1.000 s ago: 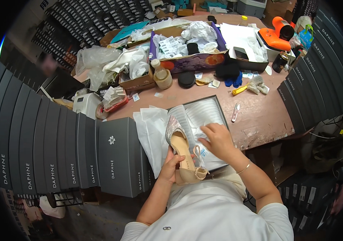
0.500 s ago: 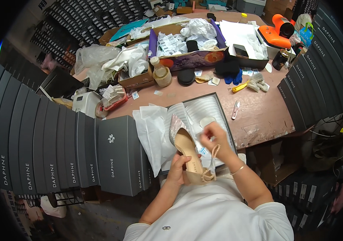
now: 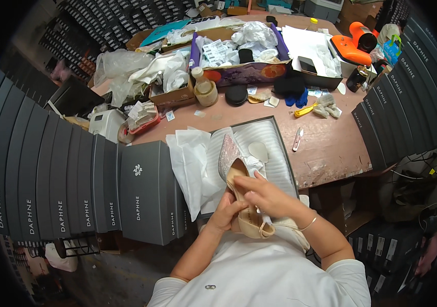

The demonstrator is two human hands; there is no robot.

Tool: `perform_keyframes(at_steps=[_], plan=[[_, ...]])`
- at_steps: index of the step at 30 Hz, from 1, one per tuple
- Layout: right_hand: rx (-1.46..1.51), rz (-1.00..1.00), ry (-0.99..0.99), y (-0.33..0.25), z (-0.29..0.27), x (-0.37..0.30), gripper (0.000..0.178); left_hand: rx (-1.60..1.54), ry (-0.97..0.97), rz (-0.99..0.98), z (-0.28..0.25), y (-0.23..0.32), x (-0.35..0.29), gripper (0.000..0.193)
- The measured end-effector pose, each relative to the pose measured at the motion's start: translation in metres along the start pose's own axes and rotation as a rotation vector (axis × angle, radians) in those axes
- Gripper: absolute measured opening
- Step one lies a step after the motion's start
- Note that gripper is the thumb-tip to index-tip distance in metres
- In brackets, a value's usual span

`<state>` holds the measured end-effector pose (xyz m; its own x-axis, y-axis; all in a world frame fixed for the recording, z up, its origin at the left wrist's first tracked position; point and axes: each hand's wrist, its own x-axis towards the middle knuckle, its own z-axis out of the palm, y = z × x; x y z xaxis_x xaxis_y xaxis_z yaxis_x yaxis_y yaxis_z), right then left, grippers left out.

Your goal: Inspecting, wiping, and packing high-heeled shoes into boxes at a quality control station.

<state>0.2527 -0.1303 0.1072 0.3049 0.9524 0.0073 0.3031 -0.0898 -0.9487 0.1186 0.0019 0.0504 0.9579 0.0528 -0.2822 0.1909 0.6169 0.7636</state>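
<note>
My left hand [image 3: 227, 211] grips a beige pointed shoe [image 3: 229, 153] with a glittery toe and a bow-like detail at the heel. Its toe points away from me over the shoe box. My right hand [image 3: 267, 197] lies across the shoe, fingers stretched out into its opening and over the insole; I cannot see whether it holds anything. Beneath is an open dark grey shoe box [image 3: 286, 156] lined with striped white wrap. A pale oval pad [image 3: 258, 151] rests in it beside the toe. White tissue paper [image 3: 190, 158] hangs over the box's left side.
Stacked grey shoe boxes [image 3: 147, 189] stand close on my left, with more boxes [image 3: 402, 102] on the right. Small snips [image 3: 297, 139] lie right of the open box. Behind are a bottle [image 3: 205, 91], a purple carton [image 3: 249, 75] and an orange hair dryer [image 3: 354, 43].
My right hand has come down from above the box onto the shoe, its fingers now extended into the opening. The heel strap no longer stands up beside that hand. My left hand keeps its hold.
</note>
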Motion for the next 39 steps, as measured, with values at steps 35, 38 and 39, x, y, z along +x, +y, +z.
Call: perform_keyframes(at_steps=[35, 38, 39], plan=[[0.892, 0.499, 0.039, 0.006, 0.032, -0.035, 0.036, -0.252, 0.028, 0.339, 0.034, 0.043, 0.022, 0.063], [0.906, 0.424, 0.075, -0.004, 0.035, -0.034, 0.035, -0.135, -0.008, 0.320, 0.040, 0.049, 0.016, 0.063], [0.899, 0.433, 0.074, -0.007, 0.036, -0.033, 0.035, -0.130, 0.001, 0.332, 0.041, 0.048, 0.014, 0.063]])
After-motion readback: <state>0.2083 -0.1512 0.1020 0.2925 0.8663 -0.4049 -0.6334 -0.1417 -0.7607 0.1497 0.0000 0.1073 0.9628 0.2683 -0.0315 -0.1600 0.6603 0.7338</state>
